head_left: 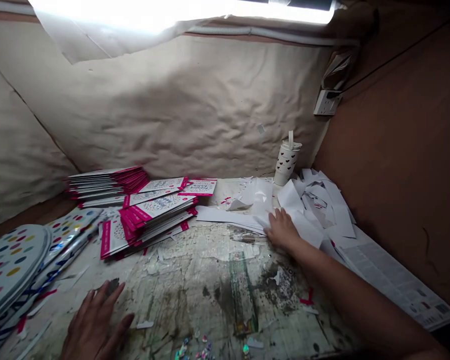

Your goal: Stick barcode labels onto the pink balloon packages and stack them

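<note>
L hand (95,322) is spread over the worktable (187,280), holding nothing; R hand (282,229) touches the white paper strips (228,218), can't tell if gripping. I'd say part-done: pink-edged packets (161,207) stacked back L, strips loose.

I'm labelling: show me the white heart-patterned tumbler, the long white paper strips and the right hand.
White heart-patterned tumbler (285,163), head view: cup body.
Long white paper strips (228,217), head view: upper surface.
Right hand (284,231), head view: its back.
</note>
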Demonstrator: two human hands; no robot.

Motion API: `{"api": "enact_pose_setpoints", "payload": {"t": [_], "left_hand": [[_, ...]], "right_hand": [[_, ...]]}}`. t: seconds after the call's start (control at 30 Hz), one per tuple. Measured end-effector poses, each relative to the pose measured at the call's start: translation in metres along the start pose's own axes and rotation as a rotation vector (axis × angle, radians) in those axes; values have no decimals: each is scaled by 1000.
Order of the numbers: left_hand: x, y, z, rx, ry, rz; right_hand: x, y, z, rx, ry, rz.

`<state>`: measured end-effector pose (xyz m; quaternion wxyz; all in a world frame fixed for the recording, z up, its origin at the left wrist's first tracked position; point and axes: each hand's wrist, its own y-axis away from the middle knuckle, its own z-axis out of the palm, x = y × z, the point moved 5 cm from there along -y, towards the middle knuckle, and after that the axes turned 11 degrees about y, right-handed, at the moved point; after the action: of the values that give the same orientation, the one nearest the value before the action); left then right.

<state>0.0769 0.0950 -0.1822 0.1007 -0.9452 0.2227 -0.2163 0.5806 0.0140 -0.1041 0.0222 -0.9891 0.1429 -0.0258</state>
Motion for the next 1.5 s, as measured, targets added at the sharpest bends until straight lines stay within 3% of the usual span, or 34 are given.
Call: {"api": "enact_pose_setpoints", "payload": {"t": [0.07, 0.17, 0.3, 0.43, 0.53, 0.7, 0.83, 0.93, 1.0, 1.07, 1.17, 1.23, 1.27, 1.33, 1.37, 1.43, 1.5], "left_hand": [[-3, 0, 0, -28, -31, 21], [2, 1, -2, -57, -53, 46], [23, 3, -10, -25, -34, 39], [51, 7, -20, 80, 11, 34], [63, 9, -24, 80, 56, 19], [61, 11, -24, 62, 99, 4], [51, 13, -23, 41, 128, 20], [62, 10, -35, 126, 158, 79], [88, 7, -49, 260, 184, 195], [122, 2, -57, 313, 166, 384], [162, -5, -47, 137, 12, 659], [163, -7, -35, -17, -72, 725], [157, -6, -29, -80, -91, 716], [139, -2, -21, -165, -100, 659], [131, 2, -19, -186, -101, 630], [121, 10, -17, -168, -101, 607], [117, 15, -21, -103, -75, 624]], "right_hand": [[-14, -19, -2, -20, -5, -108], [-67, -36, 4, -80, -47, -324], [-107, -58, 12, -117, -45, -260], [-107, -64, 8, -69, -25, -300], [-104, -55, 7, -45, -6, -354], [-105, -49, 9, -21, 1, -317], [-88, -55, 2, 3, -56, -266], [-87, -48, -10, 64, -96, -251], [-109, -31, -12, 107, -108, -274], [-150, -2, -7, 131, -124, -366], [-218, 54, 0, 216, -150, -674], [-244, 77, -3, 188, -132, -820], [-249, 78, -9, 108, -139, -859], [-248, 58, -29, -96, -171, -844], [-243, 36, -43, -161, -175, -766], [-230, -24, -74, -75, -80, -603], [-215, -87, -88, -58, 169, -423]]}}
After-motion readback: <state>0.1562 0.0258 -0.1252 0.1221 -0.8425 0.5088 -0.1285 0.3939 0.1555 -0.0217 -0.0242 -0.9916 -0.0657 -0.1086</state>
